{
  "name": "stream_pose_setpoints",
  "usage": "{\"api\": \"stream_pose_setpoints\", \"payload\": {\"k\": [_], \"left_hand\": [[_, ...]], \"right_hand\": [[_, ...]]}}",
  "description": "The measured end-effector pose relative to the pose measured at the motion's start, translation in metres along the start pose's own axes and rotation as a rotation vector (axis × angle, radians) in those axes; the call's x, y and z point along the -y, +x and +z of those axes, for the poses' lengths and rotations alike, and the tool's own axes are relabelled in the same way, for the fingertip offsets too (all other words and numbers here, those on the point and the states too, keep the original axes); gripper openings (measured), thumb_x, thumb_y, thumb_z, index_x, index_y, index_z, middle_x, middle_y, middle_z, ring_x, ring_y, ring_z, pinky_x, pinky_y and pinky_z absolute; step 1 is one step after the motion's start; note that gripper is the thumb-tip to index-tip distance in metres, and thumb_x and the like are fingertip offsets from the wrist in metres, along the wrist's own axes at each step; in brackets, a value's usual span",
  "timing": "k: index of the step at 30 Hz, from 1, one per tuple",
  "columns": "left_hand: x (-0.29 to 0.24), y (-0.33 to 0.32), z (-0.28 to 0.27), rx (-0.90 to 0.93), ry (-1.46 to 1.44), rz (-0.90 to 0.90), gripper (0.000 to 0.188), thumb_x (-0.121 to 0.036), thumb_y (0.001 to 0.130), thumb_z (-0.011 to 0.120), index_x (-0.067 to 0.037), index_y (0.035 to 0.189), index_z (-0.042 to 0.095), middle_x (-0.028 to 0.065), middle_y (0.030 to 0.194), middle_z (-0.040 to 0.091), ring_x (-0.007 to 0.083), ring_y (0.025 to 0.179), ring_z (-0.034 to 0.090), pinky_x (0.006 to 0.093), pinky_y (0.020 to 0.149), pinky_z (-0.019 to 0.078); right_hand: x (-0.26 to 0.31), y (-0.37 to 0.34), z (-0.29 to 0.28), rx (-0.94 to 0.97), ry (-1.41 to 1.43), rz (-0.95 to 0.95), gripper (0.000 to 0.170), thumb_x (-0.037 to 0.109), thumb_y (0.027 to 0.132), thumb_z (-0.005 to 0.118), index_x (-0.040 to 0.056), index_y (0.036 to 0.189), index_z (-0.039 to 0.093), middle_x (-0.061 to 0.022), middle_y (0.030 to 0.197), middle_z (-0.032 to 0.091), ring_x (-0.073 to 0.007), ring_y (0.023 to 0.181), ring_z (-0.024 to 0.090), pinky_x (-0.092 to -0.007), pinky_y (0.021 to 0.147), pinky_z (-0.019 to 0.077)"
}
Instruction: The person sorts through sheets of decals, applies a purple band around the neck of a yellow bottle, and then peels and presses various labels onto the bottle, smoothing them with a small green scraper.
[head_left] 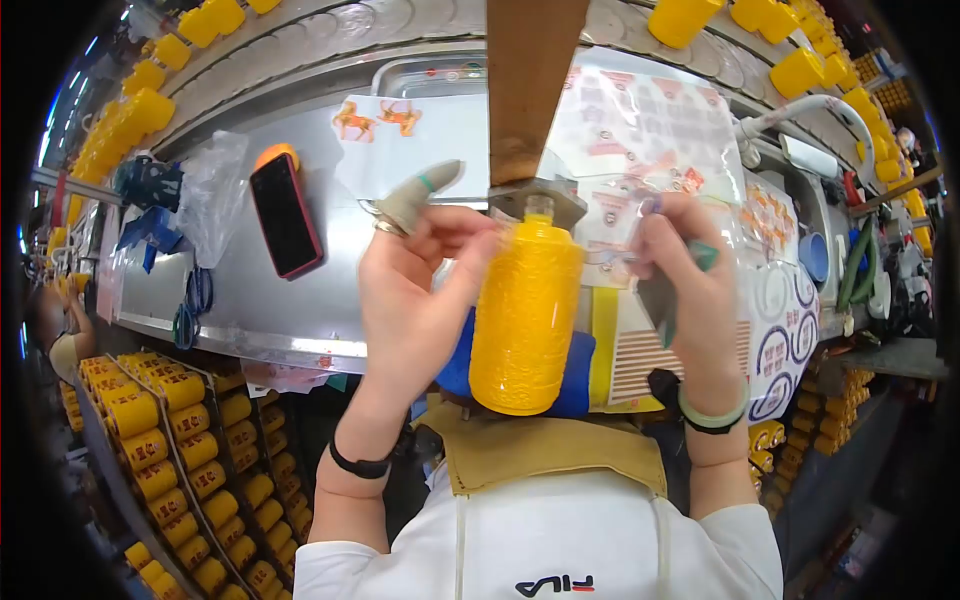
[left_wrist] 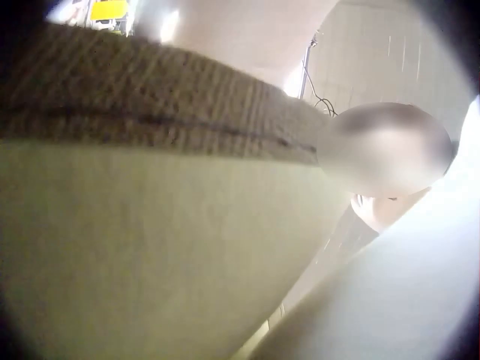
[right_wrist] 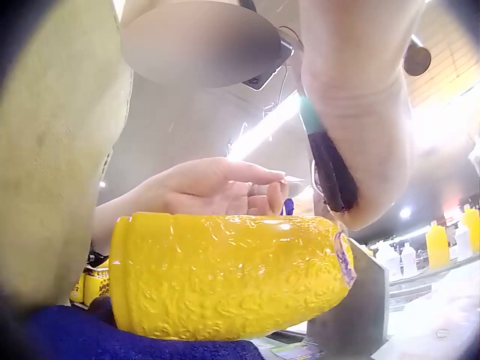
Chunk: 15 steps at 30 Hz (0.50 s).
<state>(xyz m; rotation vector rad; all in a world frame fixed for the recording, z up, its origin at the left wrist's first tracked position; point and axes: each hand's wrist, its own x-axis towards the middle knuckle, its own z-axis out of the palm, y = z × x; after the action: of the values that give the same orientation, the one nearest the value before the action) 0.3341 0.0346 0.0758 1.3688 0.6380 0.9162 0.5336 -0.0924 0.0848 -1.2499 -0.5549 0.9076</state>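
"Steel counter spreads out ahead, with more yellow containers beyond. What are the fingers doing?"

"On the left hand, thumb and forefinger sit close together, just beside the bottle's neck. On the right hand they curl inward. Blur hides whether either pair pinches anything; I can't tell."

"And the embossed yellow bottle?"

"Between the hands, base towards six o'clock, neck towards twelve by the metal bracket, blue cloth underneath."

"What worries you?"

"Rolling. Its sides are round and neither palm steadies it, so a sideways nudge might turn it. The loose-looking finger cover could also snag near the neck."

"How are the arms set?"

"Forearms rise from seven and five o'clock, elbows bent, the left palm turned partly upward. Further out, a phone lies at ten o'clock from the bottle, printed sheets at one."
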Motion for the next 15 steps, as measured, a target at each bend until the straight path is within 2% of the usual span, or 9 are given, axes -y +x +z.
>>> {"api": "stream_pose_setpoints", "payload": {"k": [3,4,6,7,10,11,13,15], "left_hand": [[-0.004,0.007,-0.022,-0.067,0.065,-0.078,0.050,0.007,0.094,0.065,0.005,0.140,0.047,0.0119,0.106,0.069,0.0177,0.101,0.069,0.0311,0.093,0.0545],[-0.010,0.004,-0.020,-0.061,0.063,-0.079,0.050,0.007,0.094,0.065,0.005,0.140,0.047,0.0119,0.106,0.069,0.0177,0.101,0.069,0.0311,0.093,0.0545],[-0.019,-0.003,-0.013,0.069,0.021,-0.103,0.056,0.011,0.090,0.065,0.004,0.143,0.047,0.0083,0.103,0.068,0.0152,0.100,0.067,0.0297,0.093,0.0534],[-0.018,-0.007,-0.007,0.126,0.007,-0.116,0.055,0.013,0.090,0.064,0.005,0.142,0.048,0.0094,0.104,0.069,0.0176,0.101,0.069,0.0319,0.093,0.0548],[-0.021,-0.015,0.016,0.329,-0.028,-0.134,0.045,0.012,0.092,0.062,0.006,0.135,0.052,0.0121,0.105,0.070,0.0222,0.099,0.071,0.0357,0.092,0.0561],[-0.019,-0.015,0.022,0.339,-0.033,-0.137,0.045,0.012,0.092,0.062,0.006,0.135,0.052,0.0121,0.105,0.070,0.0222,0.099,0.071,0.0357,0.092,0.0561],[-0.016,-0.014,0.033,0.460,-0.001,-0.112,0.033,0.012,0.093,0.062,0.006,0.126,0.057,0.0127,0.106,0.070,0.0226,0.098,0.071,0.0355,0.092,0.0552],[-0.016,-0.012,0.035,0.479,0.035,-0.091,0.029,0.011,0.093,0.062,0.006,0.122,0.058,0.0126,0.106,0.070,0.0220,0.099,0.070,0.0351,0.092,0.0549]], "right_hand": [[0.006,-0.001,-0.014,-0.095,-0.424,-0.251,0.025,0.006,0.097,0.068,-0.0019,0.120,0.063,-0.0005,0.089,0.063,-0.0072,0.084,0.058,-0.0219,0.075,0.0436],[0.008,-0.001,-0.020,-0.101,-0.426,-0.251,0.025,0.006,0.097,0.068,-0.0019,0.120,0.063,-0.0005,0.089,0.063,-0.0072,0.084,0.058,-0.0219,0.075,0.0436],[0.012,-0.003,-0.032,-0.102,-0.625,-0.299,0.026,0.004,0.096,0.068,-0.0010,0.122,0.063,0.0012,0.087,0.058,-0.0069,0.083,0.054,-0.0213,0.076,0.0425],[0.015,-0.004,-0.035,-0.115,-0.634,-0.297,0.026,0.004,0.096,0.068,-0.0010,0.122,0.063,0.0012,0.087,0.058,-0.0069,0.083,0.054,-0.0213,0.076,0.0425],[0.024,-0.011,-0.039,-0.014,-0.412,-0.093,0.039,0.000,0.086,0.075,0.0023,0.123,0.063,0.0035,0.087,0.054,-0.0066,0.084,0.051,-0.0208,0.078,0.0406],[0.026,-0.014,-0.037,0.024,-0.470,-0.075,0.046,0.002,0.079,0.081,0.0043,0.122,0.064,0.0039,0.090,0.056,-0.0056,0.086,0.051,-0.0210,0.078,0.0409],[0.022,-0.020,-0.033,0.119,-0.496,-0.080,0.045,0.006,0.078,0.083,0.0050,0.119,0.064,0.0048,0.095,0.059,-0.0049,0.085,0.051,-0.0211,0.076,0.0410],[0.022,-0.021,-0.025,0.163,-0.504,-0.096,0.044,0.008,0.078,0.084,0.0050,0.117,0.065,0.0050,0.095,0.060,-0.0049,0.084,0.051,-0.0216,0.075,0.0411]]}}
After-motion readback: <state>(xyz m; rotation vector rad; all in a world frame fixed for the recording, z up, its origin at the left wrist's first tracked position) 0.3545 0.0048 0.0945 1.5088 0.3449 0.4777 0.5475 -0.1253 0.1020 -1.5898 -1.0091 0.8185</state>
